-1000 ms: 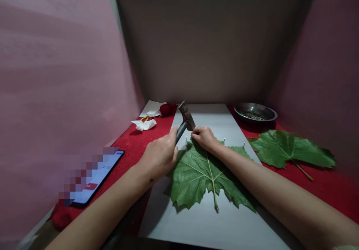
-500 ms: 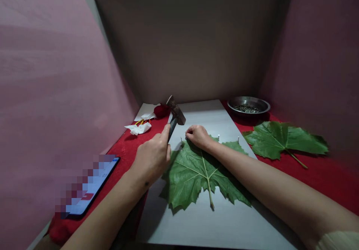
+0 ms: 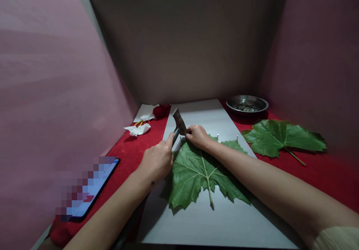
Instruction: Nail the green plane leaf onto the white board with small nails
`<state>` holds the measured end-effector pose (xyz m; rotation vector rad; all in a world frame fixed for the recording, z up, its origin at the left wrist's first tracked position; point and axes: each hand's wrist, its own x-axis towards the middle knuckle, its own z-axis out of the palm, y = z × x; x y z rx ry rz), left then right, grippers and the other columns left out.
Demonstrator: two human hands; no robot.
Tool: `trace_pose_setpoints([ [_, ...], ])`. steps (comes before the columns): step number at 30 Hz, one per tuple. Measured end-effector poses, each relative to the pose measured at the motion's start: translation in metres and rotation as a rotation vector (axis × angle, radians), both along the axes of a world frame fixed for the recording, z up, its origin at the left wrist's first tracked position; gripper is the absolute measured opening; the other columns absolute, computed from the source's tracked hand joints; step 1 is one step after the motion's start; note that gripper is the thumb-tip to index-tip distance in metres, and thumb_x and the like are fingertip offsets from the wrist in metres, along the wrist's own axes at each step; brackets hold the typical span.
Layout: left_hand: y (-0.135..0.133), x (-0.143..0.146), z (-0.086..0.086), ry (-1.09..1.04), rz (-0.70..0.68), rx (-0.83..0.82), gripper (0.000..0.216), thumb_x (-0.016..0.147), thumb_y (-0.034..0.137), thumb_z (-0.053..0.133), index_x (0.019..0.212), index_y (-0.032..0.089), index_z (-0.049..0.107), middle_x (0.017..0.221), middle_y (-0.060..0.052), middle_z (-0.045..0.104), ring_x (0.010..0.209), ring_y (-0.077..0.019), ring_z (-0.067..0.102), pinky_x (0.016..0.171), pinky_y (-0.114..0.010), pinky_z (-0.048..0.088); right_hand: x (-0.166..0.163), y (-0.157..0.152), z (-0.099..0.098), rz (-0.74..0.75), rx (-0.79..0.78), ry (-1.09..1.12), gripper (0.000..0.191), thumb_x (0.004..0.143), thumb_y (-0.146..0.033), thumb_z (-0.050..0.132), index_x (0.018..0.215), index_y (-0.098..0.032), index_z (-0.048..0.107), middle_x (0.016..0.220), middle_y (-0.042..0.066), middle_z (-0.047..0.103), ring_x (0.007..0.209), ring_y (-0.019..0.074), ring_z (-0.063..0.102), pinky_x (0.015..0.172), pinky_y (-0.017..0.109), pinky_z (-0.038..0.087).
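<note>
My left hand point(image 3: 157, 159) is closed round the dark handle of a hammer point(image 3: 180, 122), whose metal head is right beside the fingertips of my right hand point(image 3: 198, 136). My right thumb and finger are pinched on a small nail, now hidden by the hammer head. Beneath my right hand a large green leaf point(image 3: 193, 171) lies on a white board point(image 3: 224, 223), its stalk towards me. Upright nails point(image 3: 218, 137) stand along the leaf's far edge, one left of my right hand and two to its right.
A metal bowl point(image 3: 263, 106) of nails stands at the back right, with a second leaf point(image 3: 280, 137) nearer on the red cloth point(image 3: 333, 175). On the left lie a phone point(image 3: 97, 186), crumpled white tissue point(image 3: 138, 129) and a dark red item point(image 3: 159, 111). Walls enclose the sides and back.
My left hand has brought the hammer head down and to the right, to the fingertips of my right hand. My right hand has stayed in place with its fingers pinched.
</note>
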<state>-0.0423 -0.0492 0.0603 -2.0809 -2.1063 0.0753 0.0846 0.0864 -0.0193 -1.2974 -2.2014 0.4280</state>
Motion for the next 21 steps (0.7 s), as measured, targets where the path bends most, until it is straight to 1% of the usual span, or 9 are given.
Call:
trace_pose_setpoints([
  [2, -0.0002, 0.001, 0.0011, -0.003, -0.024, -0.051, 0.063, 0.081, 0.016, 0.046, 0.141, 0.017, 0.029, 0.108, -0.012, 0.064, 0.093, -0.0301, 0.063, 0.07, -0.037, 0.05, -0.0003, -0.0002, -0.0002, -0.004, 0.001, -0.002, 0.022, 0.076, -0.018, 0.052, 0.085, -0.019, 0.073, 0.086, 0.008, 0.072, 0.081, 0.019, 0.064, 0.068, 0.024, 0.042],
  [3, -0.0011, 0.001, 0.0032, -0.014, -0.034, -0.034, 0.063, 0.081, 0.016, 0.046, 0.141, 0.017, 0.029, 0.108, -0.011, 0.064, 0.094, -0.0295, 0.063, 0.072, -0.037, 0.05, -0.0005, -0.0001, -0.0004, -0.003, 0.002, -0.002, 0.022, 0.076, -0.018, 0.052, 0.085, -0.019, 0.073, 0.086, 0.008, 0.072, 0.081, 0.0191, 0.064, 0.069, 0.024, 0.042],
  [6, -0.0059, 0.0006, 0.0095, -0.045, -0.035, 0.101, 0.062, 0.084, 0.019, 0.045, 0.142, 0.017, 0.026, 0.112, -0.011, 0.063, 0.098, -0.0268, 0.062, 0.078, -0.034, 0.048, -0.0009, 0.0006, -0.0013, 0.001, 0.005, -0.003, 0.022, 0.076, -0.018, 0.053, 0.084, -0.019, 0.073, 0.088, 0.007, 0.071, 0.084, 0.0187, 0.064, 0.072, 0.024, 0.042],
  [8, -0.0077, 0.0017, 0.0091, -0.04, -0.005, 0.151, 0.062, 0.085, 0.019, 0.044, 0.143, 0.017, 0.023, 0.113, -0.011, 0.061, 0.099, -0.026, 0.061, 0.08, -0.034, 0.048, -0.001, 0.001, -0.0017, 0.001, 0.006, -0.005, 0.021, 0.076, -0.018, 0.053, 0.084, -0.019, 0.072, 0.089, 0.007, 0.071, 0.084, 0.0184, 0.064, 0.073, 0.023, 0.042],
  [12, -0.0035, 0.0043, 0.0013, -0.01, 0.008, -0.007, 0.063, 0.082, 0.015, 0.046, 0.142, 0.016, 0.026, 0.111, -0.012, 0.063, 0.096, -0.0283, 0.063, 0.074, -0.036, 0.049, -0.0007, 0.0006, -0.0013, -0.011, 0.006, -0.009, 0.022, 0.077, -0.019, 0.052, 0.085, -0.02, 0.072, 0.087, 0.007, 0.072, 0.082, 0.0187, 0.064, 0.07, 0.024, 0.042],
  [14, -0.0015, 0.0032, 0.0017, -0.021, -0.007, -0.032, 0.062, 0.082, 0.015, 0.047, 0.141, 0.016, 0.029, 0.109, -0.011, 0.064, 0.096, -0.0285, 0.063, 0.074, -0.036, 0.05, -0.0006, -0.0001, -0.0005, -0.013, 0.005, -0.012, 0.023, 0.076, -0.019, 0.052, 0.085, -0.02, 0.072, 0.087, 0.007, 0.072, 0.082, 0.0188, 0.064, 0.07, 0.024, 0.042],
  [17, -0.0034, 0.0007, 0.0063, -0.044, -0.016, 0.082, 0.061, 0.084, 0.018, 0.046, 0.141, 0.017, 0.028, 0.111, -0.011, 0.063, 0.1, -0.0265, 0.061, 0.079, -0.034, 0.048, -0.0007, -0.001, 0.0005, -0.01, -0.001, -0.017, 0.022, 0.076, -0.018, 0.052, 0.084, -0.02, 0.073, 0.088, 0.007, 0.072, 0.084, 0.0185, 0.064, 0.071, 0.023, 0.041],
  [19, -0.0058, 0.0011, 0.0059, -0.045, -0.01, 0.153, 0.061, 0.085, 0.019, 0.044, 0.142, 0.017, 0.024, 0.112, -0.011, 0.062, 0.1, -0.0254, 0.061, 0.08, -0.033, 0.048, -0.0008, -0.0011, 0.0008, -0.009, -0.007, -0.019, 0.022, 0.077, -0.018, 0.052, 0.084, -0.019, 0.073, 0.087, 0.007, 0.072, 0.083, 0.0183, 0.064, 0.07, 0.023, 0.041],
  [21, -0.0066, 0.0037, 0.001, -0.023, -0.011, 0.113, 0.062, 0.084, 0.018, 0.043, 0.143, 0.016, 0.023, 0.109, -0.011, 0.063, 0.096, -0.0263, 0.062, 0.076, -0.035, 0.049, -0.0008, -0.0011, 0.0009, -0.013, -0.013, -0.021, 0.022, 0.077, -0.018, 0.052, 0.084, -0.019, 0.072, 0.087, 0.007, 0.072, 0.083, 0.0187, 0.064, 0.069, 0.023, 0.041],
])
